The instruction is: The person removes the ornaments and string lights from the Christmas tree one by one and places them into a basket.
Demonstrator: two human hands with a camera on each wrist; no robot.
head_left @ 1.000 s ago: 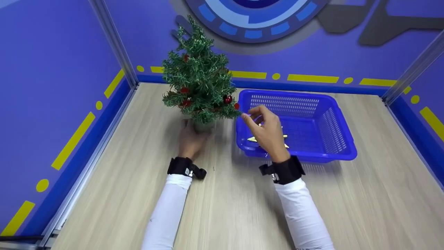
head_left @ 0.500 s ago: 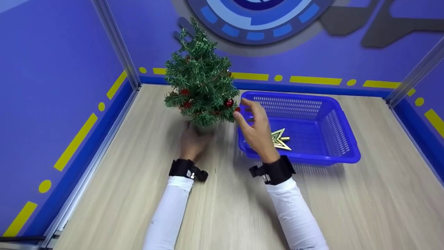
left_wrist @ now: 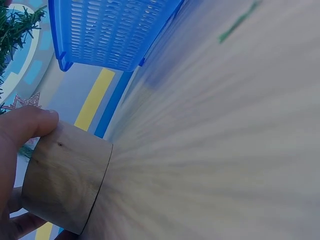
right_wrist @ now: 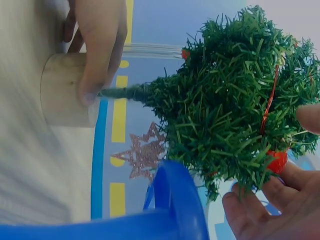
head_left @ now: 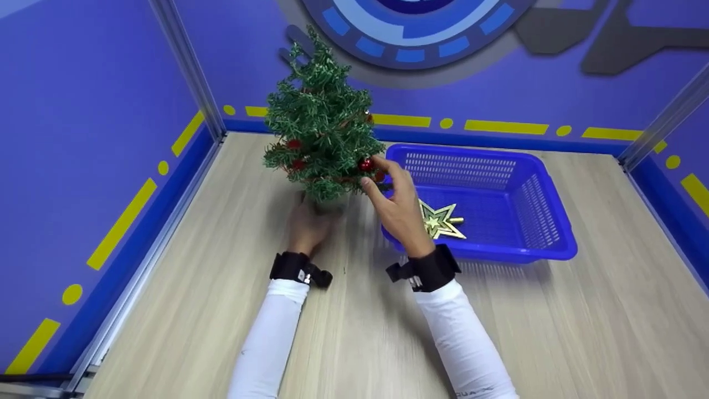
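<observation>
A small artificial Christmas tree (head_left: 324, 116) with red ornaments stands upright toward the back left. Low on it, my left hand (head_left: 310, 224) grips the round wooden base (left_wrist: 65, 172), thumb along its upper edge. My right hand (head_left: 401, 210) is at the lower right branches, beside a shiny red bauble (head_left: 366, 164). In the right wrist view, its fingers (right_wrist: 285, 192) are spread loosely under a branch by a red ornament (right_wrist: 277, 162), with the thumb apart from them. A glittery pinkish star (right_wrist: 142, 152) shows below the branches there.
A blue plastic basket (head_left: 556, 221) stands right of the tree, just beyond my right hand. Inside lies a gold star tree topper (head_left: 440, 220). Patterned blue walls (head_left: 99, 111) enclose the wooden table (head_left: 354, 332) at the back and sides.
My right hand has left the branch tip where thumb and index finger were close together, opened, and moved left to the bauble. The gold star is now uncovered. My left hand stays on the base.
</observation>
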